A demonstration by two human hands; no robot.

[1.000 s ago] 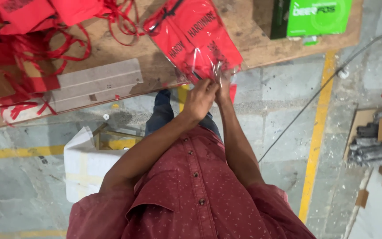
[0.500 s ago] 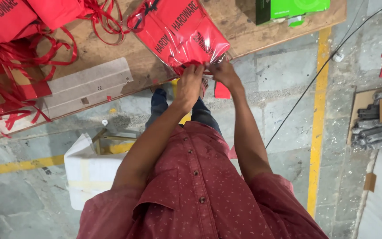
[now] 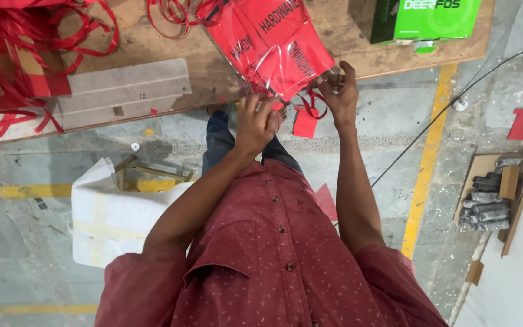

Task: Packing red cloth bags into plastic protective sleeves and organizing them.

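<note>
Pinching the lower corner of the red plastic bag [image 3: 273, 45] at the bench's [image 3: 152, 42] near edge, left hand [image 3: 255, 121] and right hand [image 3: 341, 91] should keep the film taut, fingers closed firmly.

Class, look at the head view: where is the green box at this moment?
The green box sits at the top right of the head view, on the wooden table, just right of the red plastic bag held by both hands.

the packet [image 3: 276, 45] just above the left hand [image 3: 255, 121] is red with black lettering. the shirt [image 3: 273, 266] is dark red with pale specks; right of the right hand [image 3: 340, 91], a green box [image 3: 434, 18].
</note>
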